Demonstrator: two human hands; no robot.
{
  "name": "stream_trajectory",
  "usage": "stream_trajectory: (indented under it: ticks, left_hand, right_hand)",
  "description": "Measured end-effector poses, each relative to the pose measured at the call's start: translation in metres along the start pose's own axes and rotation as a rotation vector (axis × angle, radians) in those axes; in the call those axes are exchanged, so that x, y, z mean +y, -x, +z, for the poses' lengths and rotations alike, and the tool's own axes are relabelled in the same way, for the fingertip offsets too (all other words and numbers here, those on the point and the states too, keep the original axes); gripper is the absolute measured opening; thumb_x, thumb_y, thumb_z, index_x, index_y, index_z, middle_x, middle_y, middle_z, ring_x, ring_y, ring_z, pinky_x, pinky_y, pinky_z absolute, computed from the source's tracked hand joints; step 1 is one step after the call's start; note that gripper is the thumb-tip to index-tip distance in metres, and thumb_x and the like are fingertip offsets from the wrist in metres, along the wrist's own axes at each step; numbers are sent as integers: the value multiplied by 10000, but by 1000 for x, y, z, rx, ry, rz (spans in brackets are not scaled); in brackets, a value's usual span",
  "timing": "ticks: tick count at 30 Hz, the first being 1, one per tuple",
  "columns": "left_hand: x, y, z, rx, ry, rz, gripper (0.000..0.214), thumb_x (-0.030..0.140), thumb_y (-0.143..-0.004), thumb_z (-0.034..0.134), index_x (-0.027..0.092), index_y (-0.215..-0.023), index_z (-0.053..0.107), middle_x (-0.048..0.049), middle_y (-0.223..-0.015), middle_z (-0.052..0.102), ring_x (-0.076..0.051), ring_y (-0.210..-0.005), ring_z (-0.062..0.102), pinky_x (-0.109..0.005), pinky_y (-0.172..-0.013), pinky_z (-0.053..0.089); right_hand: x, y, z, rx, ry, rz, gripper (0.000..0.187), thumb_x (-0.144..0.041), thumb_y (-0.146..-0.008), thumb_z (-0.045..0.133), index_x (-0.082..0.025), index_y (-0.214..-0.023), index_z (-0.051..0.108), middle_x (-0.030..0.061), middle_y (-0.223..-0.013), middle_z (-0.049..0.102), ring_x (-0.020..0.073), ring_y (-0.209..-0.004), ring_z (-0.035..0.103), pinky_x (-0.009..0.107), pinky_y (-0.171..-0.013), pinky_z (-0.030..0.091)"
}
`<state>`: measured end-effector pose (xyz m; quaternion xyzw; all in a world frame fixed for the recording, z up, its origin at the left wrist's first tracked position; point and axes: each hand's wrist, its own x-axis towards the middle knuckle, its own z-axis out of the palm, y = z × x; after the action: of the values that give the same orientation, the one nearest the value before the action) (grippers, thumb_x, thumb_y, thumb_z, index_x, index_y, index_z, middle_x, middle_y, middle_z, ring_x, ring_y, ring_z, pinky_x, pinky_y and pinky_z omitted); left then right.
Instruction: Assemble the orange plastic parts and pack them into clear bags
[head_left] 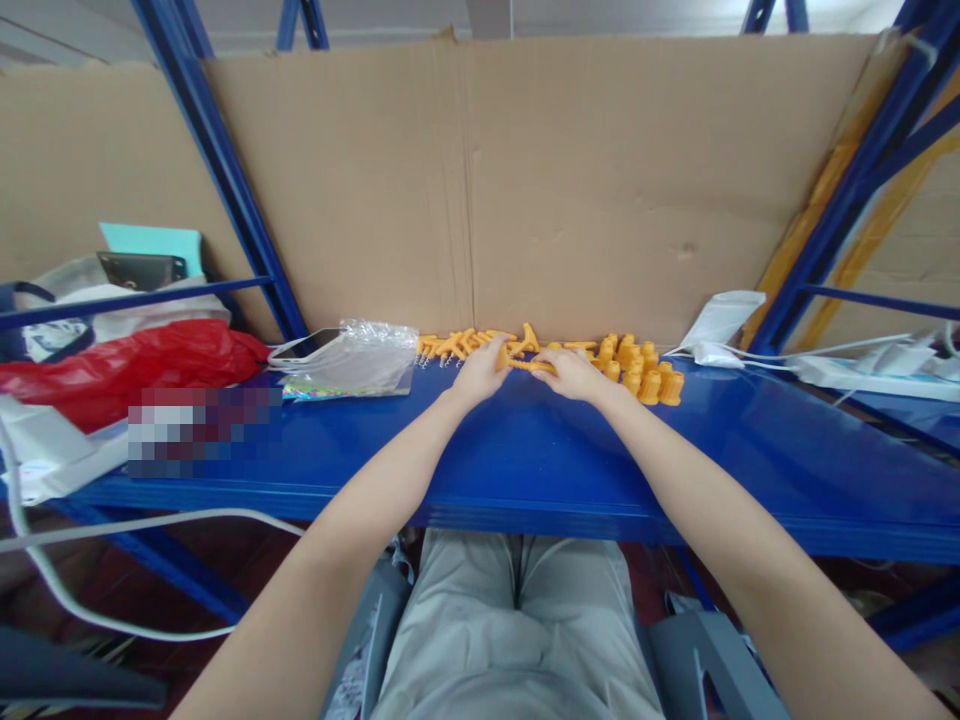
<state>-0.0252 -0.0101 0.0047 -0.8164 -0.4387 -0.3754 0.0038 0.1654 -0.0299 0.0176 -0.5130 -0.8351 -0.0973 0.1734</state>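
Note:
Both my arms reach forward over a blue metal shelf (525, 460). My left hand (480, 368) and my right hand (571, 373) meet at the back of the shelf, fingers closed on a small orange plastic piece (525, 364) held between them. Behind and to the left lies a row of thin orange plastic parts (450, 345). To the right stands a cluster of stubby orange plastic parts (641, 370), close to my right hand.
Clear plastic bags (360, 358) lie left of the hands beside a phone (311, 343). A red bag (127, 365) and other bags sit at far left. White packets (720, 320) and cables (825, 355) lie at right. A cardboard sheet (562, 180) backs the shelf, between blue rack posts (225, 170).

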Motion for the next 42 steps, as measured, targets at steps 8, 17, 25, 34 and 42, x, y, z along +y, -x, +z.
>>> stream_trajectory:
  ticks: [8,17,25,34,42]
  left_hand:
    - [12,-1,1,-68,55,-168,446,107,-786,657,143,-1202,502,-82,-966,679,-230,-966,677,-357,-888,521]
    - [20,0,-3,-241,532,-574,483,92,-800,701,100,-1220,463,40,-635,605,-95,-489,617,-240,-560,567]
    - [29,-1,-13,-302,586,-682,324,116,-773,713,60,-1069,595,13,-546,614,-102,-473,602,-238,-546,572]
    - [15,2,-4,-237,353,-477,447,125,-733,688,112,-1149,525,37,-583,619,-111,-461,578,-242,-529,531]
    - [9,1,-2,-62,42,-101,463,144,-710,656,156,-1151,517,-11,-790,652,-176,-769,646,-267,-728,497]
  right_hand:
    - [5,-1,0,61,122,-66,188,-221,-893,574,-168,-1070,606,139,-1130,680,285,-1096,577,397,-861,357]
    - [-1,1,-6,126,293,-188,199,-118,-893,529,-165,-1080,580,142,-1071,661,276,-1034,531,368,-840,295]
    - [1,1,-5,132,318,-177,244,-64,-904,428,-161,-1075,572,145,-1062,661,276,-1028,537,379,-846,288]
    - [8,3,0,63,177,-146,212,-211,-889,577,-158,-1093,592,136,-1121,678,270,-1076,583,367,-860,345]
    - [5,2,1,-13,123,-99,237,-232,-940,528,-184,-1147,632,118,-1220,669,255,-1156,590,379,-900,401]
